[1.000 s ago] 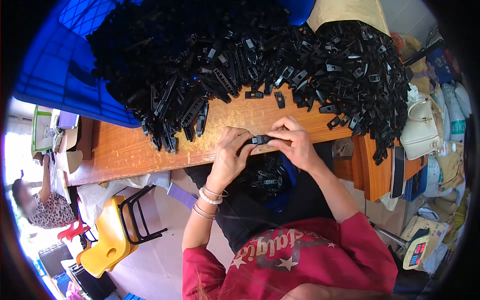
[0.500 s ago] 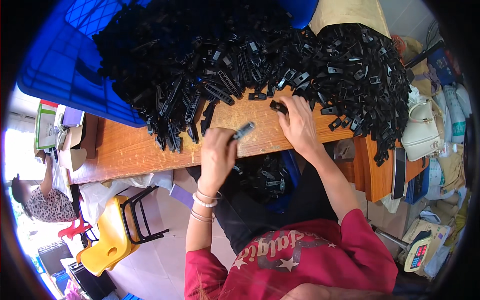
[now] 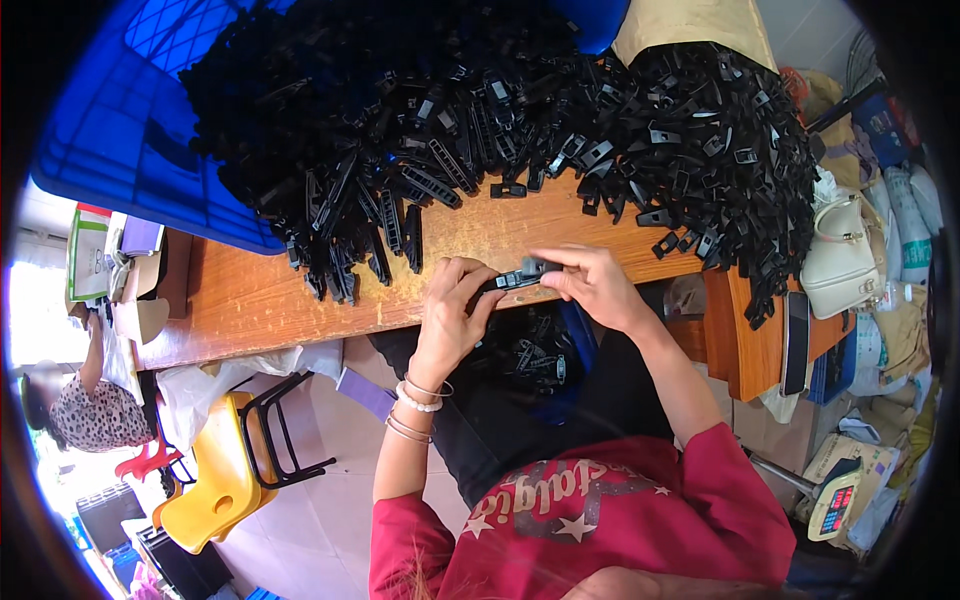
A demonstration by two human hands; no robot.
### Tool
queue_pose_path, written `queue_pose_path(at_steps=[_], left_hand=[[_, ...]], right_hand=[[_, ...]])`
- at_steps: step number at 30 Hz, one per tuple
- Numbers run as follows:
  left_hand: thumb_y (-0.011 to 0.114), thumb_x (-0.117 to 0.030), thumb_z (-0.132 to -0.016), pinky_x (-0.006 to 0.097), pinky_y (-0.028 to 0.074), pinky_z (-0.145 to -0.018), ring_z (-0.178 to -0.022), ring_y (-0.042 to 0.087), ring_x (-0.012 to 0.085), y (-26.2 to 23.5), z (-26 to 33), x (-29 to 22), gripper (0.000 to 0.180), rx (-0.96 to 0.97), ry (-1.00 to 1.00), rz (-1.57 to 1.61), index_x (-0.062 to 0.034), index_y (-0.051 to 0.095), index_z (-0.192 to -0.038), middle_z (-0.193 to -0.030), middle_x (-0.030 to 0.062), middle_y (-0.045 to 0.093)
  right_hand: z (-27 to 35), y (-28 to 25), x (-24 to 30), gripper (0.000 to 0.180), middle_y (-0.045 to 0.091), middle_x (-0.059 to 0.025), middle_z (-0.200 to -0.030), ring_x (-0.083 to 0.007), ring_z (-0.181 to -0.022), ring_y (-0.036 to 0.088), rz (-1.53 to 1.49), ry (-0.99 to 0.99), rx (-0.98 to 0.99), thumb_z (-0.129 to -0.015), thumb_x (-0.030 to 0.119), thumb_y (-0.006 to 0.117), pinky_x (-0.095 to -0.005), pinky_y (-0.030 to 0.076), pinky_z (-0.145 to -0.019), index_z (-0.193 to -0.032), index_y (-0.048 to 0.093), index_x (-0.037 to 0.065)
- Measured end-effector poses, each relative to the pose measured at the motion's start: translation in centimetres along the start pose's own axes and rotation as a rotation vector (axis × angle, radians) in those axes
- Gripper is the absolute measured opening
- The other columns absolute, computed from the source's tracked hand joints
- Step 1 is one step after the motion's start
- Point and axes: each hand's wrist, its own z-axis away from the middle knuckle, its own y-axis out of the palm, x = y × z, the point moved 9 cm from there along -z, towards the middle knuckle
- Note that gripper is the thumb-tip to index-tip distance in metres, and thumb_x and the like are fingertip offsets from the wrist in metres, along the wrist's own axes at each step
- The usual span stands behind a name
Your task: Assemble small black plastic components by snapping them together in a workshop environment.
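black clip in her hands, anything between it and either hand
Nothing visible does. The left hand and the right hand both pinch the small black clip directly from either end, above the wooden table edge, apart from the pile of black clips.

This looked like a small workshop doing hand assembly: a worn wooden table (image 3: 300, 290) was buried under a huge heap of identical black plastic clips (image 3: 520, 110), spilling from a big blue plastic crate (image 3: 110, 150) at its far side. Sacks and stuffed bags (image 3: 900, 230) crowded the right edge, and a small weighing scale (image 3: 835, 505) sat on the floor there. A yellow plastic chair (image 3: 205, 490) stood on the tiled floor, and another person (image 3: 85, 410) sat nearby at the left.
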Motion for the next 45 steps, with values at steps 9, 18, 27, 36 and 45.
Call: queue_pose_path(at_steps=[9, 18, 27, 36, 45], left_hand=[[0.072, 0.004, -0.075, 0.038, 0.048, -0.076, -0.085, 0.056, 0.0312, 0.2, -0.3, -1.0, 0.022, 0.008, 0.029, 0.021, 0.0031, 0.067, -0.096, -0.094, 0.0124, 0.062], [0.070, 0.003, -0.075, 0.036, 0.047, -0.080, -0.089, 0.056, 0.0299, 0.2, -0.2, -0.2, 0.020, -0.002, -0.035, 0.012, 0.0029, 0.067, -0.094, -0.095, 0.0122, 0.062], [0.069, 0.003, -0.076, 0.037, 0.046, -0.079, -0.088, 0.056, 0.0308, 0.3, -0.5, -0.5, 0.020, 0.026, 0.002, 0.013, 0.0031, 0.067, -0.095, -0.095, 0.0128, 0.062], [0.083, -0.015, -0.071, 0.037, 0.048, -0.075, -0.085, 0.057, 0.0302, 0.0, -0.2, -0.6, 0.033, 0.095, 0.065, 0.081, 0.0016, 0.069, -0.096, -0.093, 0.0122, 0.062], [0.064, 0.001, -0.078, 0.042, 0.045, -0.075, -0.084, 0.051, 0.0329, -4.9, -0.7, 1.3, 0.013, -0.307, 0.056, -0.595, 0.0025, 0.058, -0.089, -0.095, 0.0161, 0.054]], right_hand=[[-0.2, 0.6, 3.6, 0.027, 0.060, -0.0059, -0.089, -0.0204, -0.088, 0.055, 0.530, -0.540, -0.150, -0.072, 0.000, 0.078, -0.0302, 0.045, -0.070, -0.098, 0.073, -0.002], [2.1, 0.1, 5.0, 0.021, 0.061, -0.0099, -0.088, -0.0261, -0.086, 0.057, 0.690, -0.651, -0.388, -0.075, 0.002, 0.075, -0.0356, 0.045, -0.076, -0.095, 0.071, -0.003], [0.8, -0.4, 4.1, 0.025, 0.060, -0.0086, -0.087, -0.0236, -0.084, 0.056, 0.601, -0.595, -0.213, -0.072, 0.000, 0.076, -0.0336, 0.046, -0.073, -0.097, 0.072, -0.004], [0.0, 1.7, 4.0, 0.021, 0.063, -0.0072, -0.092, -0.0217, -0.091, 0.058, 0.606, -0.561, -0.012, -0.076, 0.007, 0.076, -0.0340, 0.047, -0.079, -0.095, 0.073, -0.002], [-5.8, 1.4, 7.6, 0.014, 0.057, -0.0097, -0.103, -0.0263, -0.097, 0.053, 1.098, -0.726, -0.543, -0.080, 0.006, 0.071, -0.0392, 0.041, -0.085, -0.093, 0.070, -0.001]])
